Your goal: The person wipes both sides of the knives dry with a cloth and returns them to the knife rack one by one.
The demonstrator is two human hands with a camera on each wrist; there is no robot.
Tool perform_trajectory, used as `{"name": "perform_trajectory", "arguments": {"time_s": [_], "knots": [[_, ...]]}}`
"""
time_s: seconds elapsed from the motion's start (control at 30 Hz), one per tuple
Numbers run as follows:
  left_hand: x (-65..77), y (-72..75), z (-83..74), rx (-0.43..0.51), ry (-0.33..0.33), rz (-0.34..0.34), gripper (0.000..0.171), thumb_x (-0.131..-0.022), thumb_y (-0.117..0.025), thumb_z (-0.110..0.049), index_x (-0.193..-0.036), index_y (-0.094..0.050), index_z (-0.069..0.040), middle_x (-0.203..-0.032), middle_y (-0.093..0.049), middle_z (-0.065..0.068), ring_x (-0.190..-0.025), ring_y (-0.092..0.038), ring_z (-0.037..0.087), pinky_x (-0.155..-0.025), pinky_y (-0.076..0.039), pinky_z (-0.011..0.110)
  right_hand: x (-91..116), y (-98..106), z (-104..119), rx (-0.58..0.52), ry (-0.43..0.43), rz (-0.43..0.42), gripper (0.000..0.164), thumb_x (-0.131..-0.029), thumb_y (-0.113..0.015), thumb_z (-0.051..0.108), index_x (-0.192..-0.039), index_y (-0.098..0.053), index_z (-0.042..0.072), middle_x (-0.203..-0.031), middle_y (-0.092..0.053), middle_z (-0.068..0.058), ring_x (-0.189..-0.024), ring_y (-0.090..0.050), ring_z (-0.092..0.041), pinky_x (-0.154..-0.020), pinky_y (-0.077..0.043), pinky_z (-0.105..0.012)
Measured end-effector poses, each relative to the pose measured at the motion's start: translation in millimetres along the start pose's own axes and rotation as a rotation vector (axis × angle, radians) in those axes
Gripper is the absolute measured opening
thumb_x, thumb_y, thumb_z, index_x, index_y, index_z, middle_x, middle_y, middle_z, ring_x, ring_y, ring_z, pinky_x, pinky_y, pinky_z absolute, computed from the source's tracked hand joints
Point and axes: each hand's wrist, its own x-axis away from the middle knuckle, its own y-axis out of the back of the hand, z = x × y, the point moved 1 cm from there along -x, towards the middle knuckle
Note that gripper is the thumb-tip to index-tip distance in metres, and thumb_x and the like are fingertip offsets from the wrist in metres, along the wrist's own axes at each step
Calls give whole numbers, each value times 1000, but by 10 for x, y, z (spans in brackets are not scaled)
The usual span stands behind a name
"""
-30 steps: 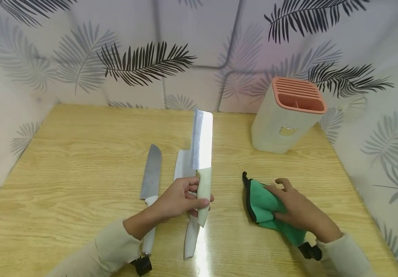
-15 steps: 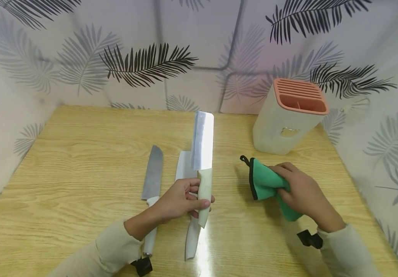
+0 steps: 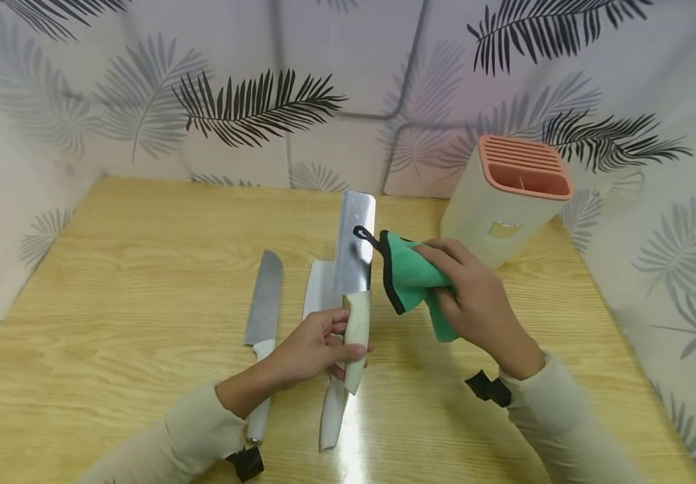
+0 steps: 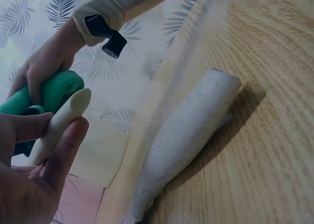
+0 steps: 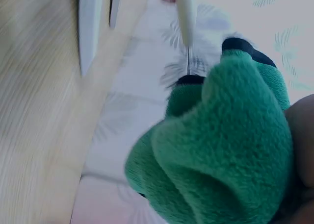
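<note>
My left hand [image 3: 314,346] grips the pale green handle of a cleaver [image 3: 356,329], its broad shiny blade pointing away from me above the table. In the left wrist view the thumb and fingers pinch that handle [image 4: 61,121]. My right hand [image 3: 477,299] holds a bunched green cloth [image 3: 414,272] with black edging, just right of the blade. The cloth's black loop overlaps the blade in the head view; whether it touches cannot be told. Beneath the left hand lies a second cleaver [image 3: 319,289], partly hidden. Left of it rests a kitchen knife [image 3: 265,299] with a white handle.
A cream knife block [image 3: 475,228] with a salmon slotted top stands at the back right of the wooden table [image 3: 142,269]. Leaf-patterned fabric [image 3: 233,154] rises behind the table and along both sides.
My right hand has lifted the green cloth off the table and carried it left and away from me, up beside the cleaver blade. The left hand stays almost still.
</note>
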Motion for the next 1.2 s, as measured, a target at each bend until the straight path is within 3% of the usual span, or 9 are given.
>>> {"name": "perform_trajectory", "arguments": {"time_s": [0.27, 0.37, 0.53, 0.6, 0.7, 0.8, 0.97, 1.2], "knots": [[-10, -15, -7, -5, -18, 21, 45, -99, -60, -8, -138, -45, 11, -122, -65, 33, -89, -70, 11, -59, -58, 27, -153, -206, 242, 52, 75, -102, 45, -80, -62, 0, -124, -64, 12, -120, -67, -9, -101, -69, -28, -76, -60, -49], [-6, -15, 1, 0, -14, 19, 47, -100, -59, -9, -140, -43, 10, -124, -64, 34, -93, -72, 17, -58, -58, 26, -172, -252, 306, 85, 106, -129, 41, -79, -68, 1, -118, -66, 12, -120, -68, -10, -104, -69, -31, -79, -61, -50], [-15, -20, 5, 9, -17, 19, 43, -100, -58, -9, -135, -45, 13, -122, -63, 35, -91, -71, 17, -59, -60, 28, -155, -339, 397, 161, 183, -88, 45, -80, -69, 4, -122, -70, 19, -126, -66, -9, -115, -66, -29, -59, -60, -42], [-19, -21, 10, 8, -27, 14, 40, -100, -59, -8, -131, -49, 14, -118, -63, 36, -85, -69, 11, -59, -60, 29, -131, -387, 416, 187, 203, -51, 46, -83, -69, 11, -127, -67, 20, -130, -65, -7, -119, -64, -27, -50, -57, -38], [-13, -20, 19, 10, -29, 0, 38, -99, -60, -7, -128, -51, 15, -115, -64, 36, -80, -68, 9, -57, -59, 27, -103, -461, 426, 216, 218, -21, 45, -87, -74, 27, -131, -65, 22, -134, -64, -6, -122, -62, -26, -52, -58, -38], [-4, -27, 21, 23, -18, -3, 38, -99, -60, -7, -128, -52, 16, -116, -64, 37, -79, -68, 8, -56, -58, 24, -107, -509, 434, 240, 208, -29, 47, -85, -79, 32, -130, -66, 23, -133, -64, -5, -121, -63, -25, -54, -59, -38], [12, -50, -19, 40, -31, 14, 41, -98, -59, -4, -133, -49, 15, -121, -62, 38, -82, -68, 7, -55, -56, 23, -232, -505, 429, 261, 149, -85, 43, -82, -80, 14, -124, -70, 22, -127, -68, -4, -116, -65, -26, -55, -60, -41], [24, -124, -24, 35, -53, 62, 46, -96, -63, -1, -137, -48, 11, -119, -64, 37, -82, -69, 7, -53, -57, 26, -496, -400, 264, 282, 40, -121, 43, -82, -79, 9, -124, -71, 18, -125, -70, -9, -116, -66, -31, -69, -62, -50]]}}
